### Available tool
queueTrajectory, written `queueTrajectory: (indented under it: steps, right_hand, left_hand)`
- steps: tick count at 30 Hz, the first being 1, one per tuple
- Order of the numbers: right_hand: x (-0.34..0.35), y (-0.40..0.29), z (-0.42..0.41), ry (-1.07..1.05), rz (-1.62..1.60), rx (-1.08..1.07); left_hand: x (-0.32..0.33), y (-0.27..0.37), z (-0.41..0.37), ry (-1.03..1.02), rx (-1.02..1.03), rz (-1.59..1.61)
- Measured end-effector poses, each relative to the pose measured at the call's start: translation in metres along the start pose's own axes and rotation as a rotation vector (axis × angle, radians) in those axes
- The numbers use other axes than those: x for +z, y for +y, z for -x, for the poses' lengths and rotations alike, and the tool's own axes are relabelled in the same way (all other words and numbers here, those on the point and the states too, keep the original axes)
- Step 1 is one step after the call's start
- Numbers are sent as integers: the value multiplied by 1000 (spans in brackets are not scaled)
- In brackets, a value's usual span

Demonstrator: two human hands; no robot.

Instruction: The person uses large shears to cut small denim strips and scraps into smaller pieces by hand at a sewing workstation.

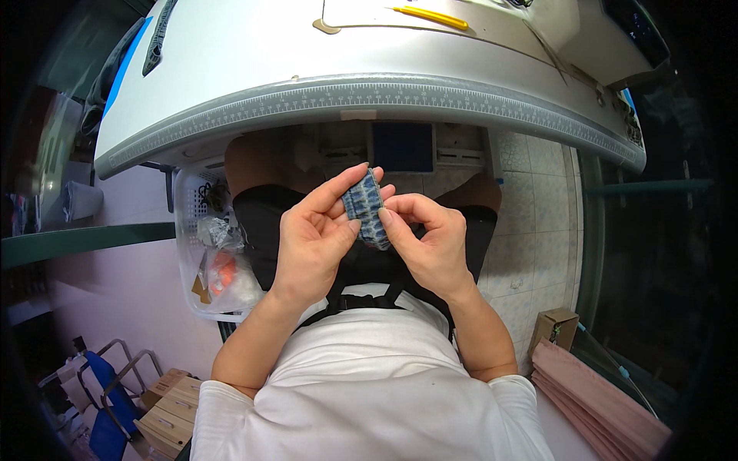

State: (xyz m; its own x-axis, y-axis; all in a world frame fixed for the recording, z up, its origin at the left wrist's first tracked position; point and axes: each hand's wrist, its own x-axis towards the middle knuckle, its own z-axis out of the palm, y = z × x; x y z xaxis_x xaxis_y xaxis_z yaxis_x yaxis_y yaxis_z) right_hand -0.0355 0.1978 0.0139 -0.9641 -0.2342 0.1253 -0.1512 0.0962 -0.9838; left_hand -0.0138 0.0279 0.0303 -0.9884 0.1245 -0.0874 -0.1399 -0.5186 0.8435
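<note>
Above my lap, both hands hold a small piece of blue denim [365, 210] with gathered, ridged stitching. My left hand [317, 239] grips its left side, the thumb pressed on the lower left part and the fingers behind and above. Thumb and forefinger of my right hand [426, 236] pinch its right edge. The part of the denim behind my fingers is hidden. Beyond the hands lies the sewing table's front edge with a printed ruler strip [369, 98]. On the tabletop lie a yellow pen-like tool [435, 17] and, at the far left, a narrow denim strip [158, 43].
A sewing machine [599, 40] stands at the back right of the table, metal tweezers [546, 49] beside it. Left of my legs is a white plastic basket [187, 276] with bags inside. A blue pedal [402, 147] is under the table. Pink folded cloth [594, 403] lies at the lower right.
</note>
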Motion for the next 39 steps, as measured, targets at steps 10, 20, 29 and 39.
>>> queueTrajectory:
  steps: [10, 20, 29, 39]
  right_hand:
    - [-13, 12, 5, 150, -97, -5]
    - [-52, 2, 6, 263, -465, -61]
    - [-54, -2, -4, -58, 87, 220]
    - [-5, 1, -12, -98, -44, 15]
  left_hand:
    - [2, 4, 2, 35, -23, -15]
    - [-16, -3, -4, 106, 26, 12]
    - [-24, 1, -11, 145, 8, -3]
    - [-5, 1, -11, 92, -12, -51]
